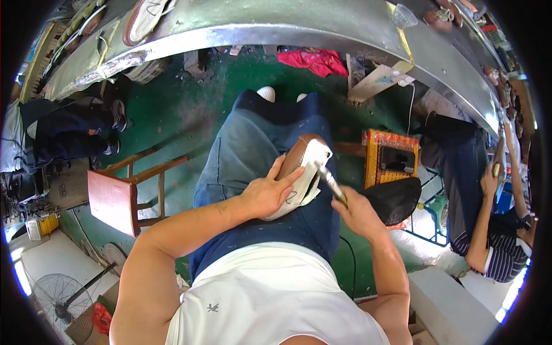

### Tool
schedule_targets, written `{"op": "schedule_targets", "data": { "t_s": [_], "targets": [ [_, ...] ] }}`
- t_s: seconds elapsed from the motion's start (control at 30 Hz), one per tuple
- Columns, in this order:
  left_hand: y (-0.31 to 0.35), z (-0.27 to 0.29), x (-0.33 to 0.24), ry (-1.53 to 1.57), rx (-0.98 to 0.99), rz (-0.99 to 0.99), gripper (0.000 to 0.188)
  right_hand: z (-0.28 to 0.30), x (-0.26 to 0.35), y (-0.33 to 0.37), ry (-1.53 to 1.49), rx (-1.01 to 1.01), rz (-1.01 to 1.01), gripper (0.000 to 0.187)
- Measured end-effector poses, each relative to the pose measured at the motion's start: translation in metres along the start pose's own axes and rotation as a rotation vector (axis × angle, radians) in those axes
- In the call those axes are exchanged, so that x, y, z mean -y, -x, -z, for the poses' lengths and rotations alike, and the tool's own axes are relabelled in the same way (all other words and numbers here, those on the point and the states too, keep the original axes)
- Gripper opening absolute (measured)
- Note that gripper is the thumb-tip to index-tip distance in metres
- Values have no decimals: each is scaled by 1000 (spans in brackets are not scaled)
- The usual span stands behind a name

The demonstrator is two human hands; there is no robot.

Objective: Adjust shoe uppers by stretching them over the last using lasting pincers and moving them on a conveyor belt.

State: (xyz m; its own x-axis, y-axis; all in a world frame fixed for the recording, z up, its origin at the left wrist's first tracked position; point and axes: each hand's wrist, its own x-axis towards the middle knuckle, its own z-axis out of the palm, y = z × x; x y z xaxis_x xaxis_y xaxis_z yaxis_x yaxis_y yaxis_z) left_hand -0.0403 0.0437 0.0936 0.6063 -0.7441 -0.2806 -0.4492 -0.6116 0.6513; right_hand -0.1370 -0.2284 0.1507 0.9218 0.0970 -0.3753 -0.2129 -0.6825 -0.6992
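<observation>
On my lap lies a shoe (295, 163) with a brown leather upper and a pale underside turned up and to the right. A dark handwritten mark shows near its close end. My left hand (270, 192) is closed around its left side, fingers spread over the leather and the edge of the underside. In my right hand (352, 206) are metal pincers (330, 181), gripped by the handle. Their tip touches or nearly touches the underside near the far end; I cannot tell which. The jaws are too small to make out.
A metal-edged workbench (241, 35) curves across the far side, with another shoe (146, 22) on it. A wooden stool (112, 195) stands left. A phone (398, 160) and a black pad (394, 201) are at my right. People work on both sides; a fan (60, 307) stands lower left.
</observation>
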Motion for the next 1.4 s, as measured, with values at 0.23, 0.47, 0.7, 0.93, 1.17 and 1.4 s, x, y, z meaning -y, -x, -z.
{"op": "schedule_targets", "data": {
  "t_s": [0.23, 0.47, 0.7, 0.93, 1.17, 1.4],
  "targets": [
    [5, 18, -26, -118, 141, 55, 60, -40, 1, -35, 182, -126, 114, 28],
    [34, -22, -4, 467, -165, 413, 70, -24, 16, -28, 89, -81, 155, 32],
    [34, -32, 14, 530, -179, 296, 87, -52, 23, -1, 207, 47, 63, 31],
    [39, 5, 2, 507, 164, 304, 116, -62, 24, 1, 181, -3, 90, 31],
    [42, 96, -30, 358, -172, 119, 90, -51, 0, 23, -435, -158, -51, 40],
    [-3, 130, -48, 645, -436, -289, 70, -41, 4, 30, -539, -157, -170, 29]
  ]
}}
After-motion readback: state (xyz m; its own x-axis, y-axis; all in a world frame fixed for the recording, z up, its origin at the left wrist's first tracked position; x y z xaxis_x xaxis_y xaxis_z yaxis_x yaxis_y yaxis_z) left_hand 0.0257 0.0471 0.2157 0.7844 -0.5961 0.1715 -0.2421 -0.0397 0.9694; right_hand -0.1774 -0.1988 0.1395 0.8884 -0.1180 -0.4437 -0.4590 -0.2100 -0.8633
